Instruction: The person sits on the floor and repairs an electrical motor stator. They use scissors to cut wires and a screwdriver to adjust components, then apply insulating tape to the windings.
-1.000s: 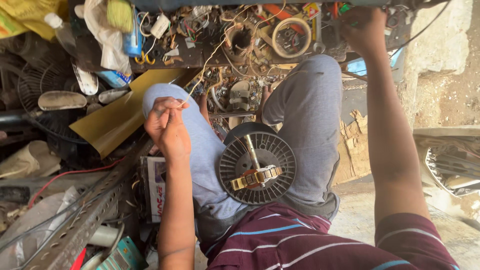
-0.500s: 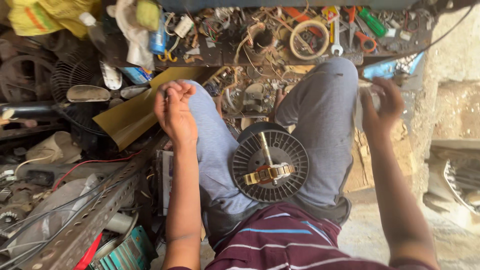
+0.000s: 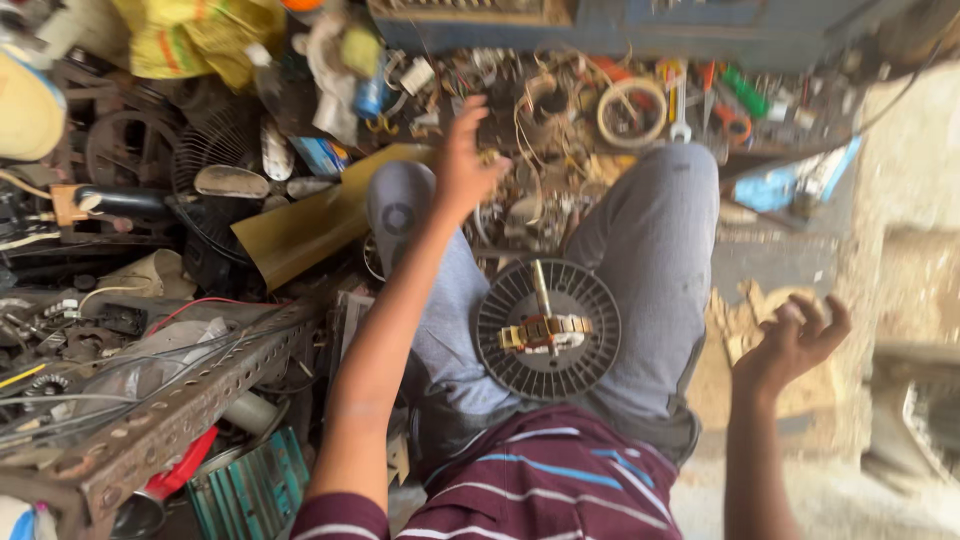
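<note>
I see the round black fan motor (image 3: 547, 330) lying flat in my lap between my thighs, its shaft pointing away from me and a brass-coloured band of windings across its middle. Neither hand touches it. It sits below and to the right of my left hand (image 3: 462, 165), and to the left of my right hand (image 3: 795, 338).

My left hand is stretched forward over my left knee, fingers curled loosely; something small and brassy shows at the fingertips, but I cannot tell whether it is gripped or merely lies behind them. My right hand is held out to the side, palm up, fingers spread and curled, holding nothing.

Beyond the left hand is a heap of wire and scrap parts (image 3: 540, 120), with a pale ring of coiled wire (image 3: 632, 112) and a spanner (image 3: 680, 100) to the right of it. To the left of that hand lies a yellow flat panel (image 3: 300, 225), a black fan guard (image 3: 215, 150) further left, and nearer me a rusty perforated angle bar (image 3: 170, 410). Under my right hand is bare dusty floor (image 3: 780, 290).
</note>
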Demonstrator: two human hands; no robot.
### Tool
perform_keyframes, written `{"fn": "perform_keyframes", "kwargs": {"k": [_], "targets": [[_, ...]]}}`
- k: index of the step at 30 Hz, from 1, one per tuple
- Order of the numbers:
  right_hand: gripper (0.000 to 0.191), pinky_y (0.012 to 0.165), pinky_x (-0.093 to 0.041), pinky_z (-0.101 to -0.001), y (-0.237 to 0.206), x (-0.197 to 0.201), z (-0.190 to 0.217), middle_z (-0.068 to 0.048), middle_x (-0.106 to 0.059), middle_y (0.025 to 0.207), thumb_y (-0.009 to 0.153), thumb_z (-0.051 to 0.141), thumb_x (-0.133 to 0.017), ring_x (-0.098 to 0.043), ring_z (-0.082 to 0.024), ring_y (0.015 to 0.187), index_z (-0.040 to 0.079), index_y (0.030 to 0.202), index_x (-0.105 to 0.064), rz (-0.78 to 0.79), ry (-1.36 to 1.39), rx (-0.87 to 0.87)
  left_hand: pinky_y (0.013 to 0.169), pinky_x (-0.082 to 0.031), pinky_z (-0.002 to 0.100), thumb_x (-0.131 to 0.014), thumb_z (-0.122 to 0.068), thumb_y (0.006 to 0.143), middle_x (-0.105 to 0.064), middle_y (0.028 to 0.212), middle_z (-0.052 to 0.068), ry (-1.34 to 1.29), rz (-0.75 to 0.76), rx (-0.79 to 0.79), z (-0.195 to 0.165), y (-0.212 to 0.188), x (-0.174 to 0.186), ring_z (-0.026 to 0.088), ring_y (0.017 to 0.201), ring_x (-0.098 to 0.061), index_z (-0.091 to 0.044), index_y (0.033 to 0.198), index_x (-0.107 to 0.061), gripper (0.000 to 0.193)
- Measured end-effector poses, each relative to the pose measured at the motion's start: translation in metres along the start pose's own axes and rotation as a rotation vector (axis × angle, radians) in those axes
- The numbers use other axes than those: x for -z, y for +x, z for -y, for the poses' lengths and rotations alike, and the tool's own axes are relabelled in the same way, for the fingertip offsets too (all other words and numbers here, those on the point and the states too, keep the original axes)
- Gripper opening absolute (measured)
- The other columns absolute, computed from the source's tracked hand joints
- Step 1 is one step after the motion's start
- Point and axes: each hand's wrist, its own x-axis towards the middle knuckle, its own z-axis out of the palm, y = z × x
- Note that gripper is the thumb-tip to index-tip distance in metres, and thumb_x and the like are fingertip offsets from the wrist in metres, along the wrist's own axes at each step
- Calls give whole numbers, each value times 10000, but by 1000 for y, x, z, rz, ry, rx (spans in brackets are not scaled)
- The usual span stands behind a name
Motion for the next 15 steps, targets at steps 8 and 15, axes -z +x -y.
{"fn": "perform_keyframes", "kwargs": {"k": [8,15], "targets": [[506,842,-481,-255,-13,-7,17,-126,-582,1269,1044,-68,-595,-521,-138,990,63,1476,-366,123,-22,370,1077,-403,538,-954,-414,639,-533,1408,219,631,-27,57,-12,47,-80,413,1271,-523,-115,1579,-193,1246],[449,708,-440,-259,-8,2,14,-154,-604,1221,995,-92,-565,-522,-150,908,40,1410,-455,139,-177,367,1076,-471,454,-972,-297,662,-615,1332,180,401,-208,-59,12,55,-90,289,1123,-632,-98,1620,-110,1304]]}}
